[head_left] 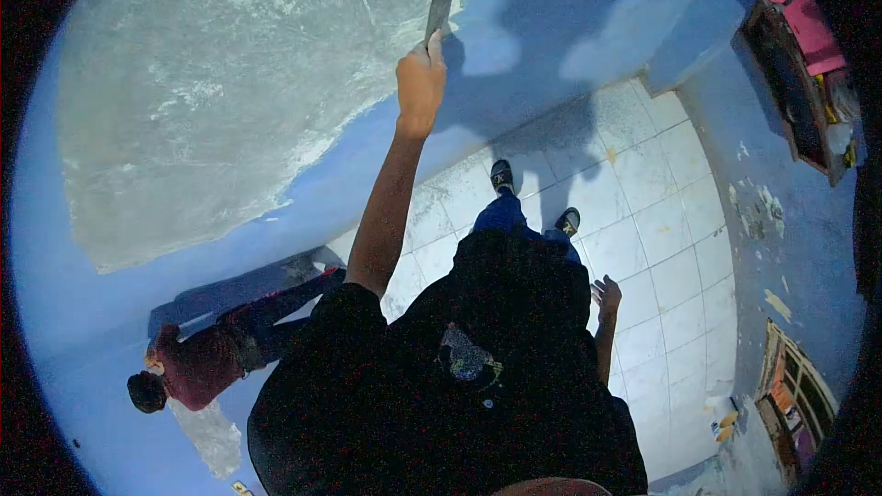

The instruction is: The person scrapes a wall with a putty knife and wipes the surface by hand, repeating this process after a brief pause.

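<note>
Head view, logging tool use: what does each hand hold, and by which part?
The left hand grips a scraper by its lower end, blade against the wall. The right hand holds nothing.

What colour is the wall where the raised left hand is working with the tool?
Blue wall, with a large scraped grey patch; seen in the head view.

a room under renovation: scraped blue wall point(230, 101), tiled floor point(661, 220).
</note>
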`<act>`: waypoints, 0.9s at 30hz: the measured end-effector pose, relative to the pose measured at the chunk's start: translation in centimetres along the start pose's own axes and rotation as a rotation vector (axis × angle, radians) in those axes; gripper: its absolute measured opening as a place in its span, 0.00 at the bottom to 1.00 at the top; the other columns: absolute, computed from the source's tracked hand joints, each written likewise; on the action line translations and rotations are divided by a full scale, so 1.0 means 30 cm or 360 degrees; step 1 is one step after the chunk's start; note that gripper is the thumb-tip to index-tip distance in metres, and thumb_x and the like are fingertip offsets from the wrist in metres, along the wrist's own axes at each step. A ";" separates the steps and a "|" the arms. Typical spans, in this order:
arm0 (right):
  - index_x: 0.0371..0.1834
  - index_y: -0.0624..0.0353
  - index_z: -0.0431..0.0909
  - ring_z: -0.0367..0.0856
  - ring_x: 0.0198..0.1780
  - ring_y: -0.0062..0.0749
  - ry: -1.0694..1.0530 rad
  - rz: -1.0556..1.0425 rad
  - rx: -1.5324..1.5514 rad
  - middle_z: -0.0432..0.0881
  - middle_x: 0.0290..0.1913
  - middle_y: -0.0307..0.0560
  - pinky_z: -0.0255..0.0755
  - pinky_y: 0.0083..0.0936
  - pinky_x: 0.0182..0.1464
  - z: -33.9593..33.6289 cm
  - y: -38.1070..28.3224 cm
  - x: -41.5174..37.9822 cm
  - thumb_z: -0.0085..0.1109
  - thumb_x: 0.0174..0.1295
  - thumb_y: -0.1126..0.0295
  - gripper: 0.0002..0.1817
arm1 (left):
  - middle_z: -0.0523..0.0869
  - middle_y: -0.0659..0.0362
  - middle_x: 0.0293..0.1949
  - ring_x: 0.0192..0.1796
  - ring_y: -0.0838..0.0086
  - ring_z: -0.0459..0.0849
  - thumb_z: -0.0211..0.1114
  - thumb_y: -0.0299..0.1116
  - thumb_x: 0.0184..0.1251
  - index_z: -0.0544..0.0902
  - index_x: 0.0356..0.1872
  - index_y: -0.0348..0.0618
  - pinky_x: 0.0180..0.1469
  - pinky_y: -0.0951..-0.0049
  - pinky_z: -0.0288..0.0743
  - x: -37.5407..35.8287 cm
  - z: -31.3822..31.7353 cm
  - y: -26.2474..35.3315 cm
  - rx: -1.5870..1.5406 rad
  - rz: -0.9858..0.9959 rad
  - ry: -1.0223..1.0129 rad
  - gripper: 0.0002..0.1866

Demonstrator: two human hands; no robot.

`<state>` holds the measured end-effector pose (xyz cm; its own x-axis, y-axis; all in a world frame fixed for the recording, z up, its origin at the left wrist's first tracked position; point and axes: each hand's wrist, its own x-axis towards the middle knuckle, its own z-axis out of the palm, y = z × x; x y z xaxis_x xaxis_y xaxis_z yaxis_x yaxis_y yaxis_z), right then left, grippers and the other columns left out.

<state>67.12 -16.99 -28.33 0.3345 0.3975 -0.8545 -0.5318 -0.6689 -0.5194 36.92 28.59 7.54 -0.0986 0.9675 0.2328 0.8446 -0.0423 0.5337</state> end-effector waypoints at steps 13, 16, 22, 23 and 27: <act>0.51 0.49 0.74 0.83 0.37 0.39 -0.0078 0.0161 -0.0223 0.81 0.42 0.51 0.74 0.34 0.34 -0.088 0.093 0.035 0.59 0.57 0.53 0.22 | 0.80 0.36 0.25 0.32 0.44 0.81 0.46 0.48 0.70 0.81 0.29 0.27 0.38 0.55 0.72 0.023 0.074 0.004 -0.0034 0.0009 0.0004 0.28; 0.54 0.50 0.72 0.83 0.39 0.42 -0.0062 0.0184 0.0065 0.80 0.44 0.53 0.74 0.39 0.37 -0.171 0.147 0.076 0.56 0.59 0.53 0.22 | 0.78 0.40 0.21 0.27 0.51 0.80 0.46 0.52 0.69 0.81 0.28 0.28 0.33 0.58 0.71 -0.022 0.005 -0.047 -0.0036 -0.0071 0.0056 0.30; 0.47 0.52 0.72 0.84 0.36 0.39 -0.0045 0.0222 -0.0065 0.81 0.42 0.48 0.74 0.36 0.32 -0.222 0.173 -0.004 0.55 0.59 0.53 0.18 | 0.78 0.42 0.19 0.24 0.54 0.79 0.49 0.53 0.67 0.80 0.27 0.28 0.32 0.60 0.70 -0.002 0.075 -0.052 -0.0099 -0.0098 0.0079 0.31; 0.48 0.53 0.73 0.83 0.34 0.38 -0.0131 0.0509 0.0049 0.81 0.40 0.47 0.74 0.35 0.32 -0.304 0.324 0.175 0.55 0.59 0.54 0.19 | 0.78 0.42 0.19 0.24 0.54 0.79 0.50 0.53 0.67 0.80 0.26 0.28 0.32 0.60 0.70 -0.006 0.083 -0.034 -0.0122 -0.0129 0.0090 0.30; 0.46 0.58 0.73 0.80 0.30 0.36 -0.0248 0.0407 0.0118 0.81 0.35 0.45 0.74 0.32 0.30 -0.359 0.269 0.304 0.55 0.60 0.57 0.18 | 0.78 0.45 0.18 0.23 0.57 0.78 0.52 0.53 0.65 0.80 0.25 0.30 0.30 0.62 0.70 -0.025 0.067 -0.137 -0.0135 -0.0156 0.0139 0.29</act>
<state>74.26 -25.52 -40.18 0.0623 0.3178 -0.9461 -0.6405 -0.7143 -0.2821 34.59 28.53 3.53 -0.2269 0.9429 0.2438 0.7815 0.0268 0.6234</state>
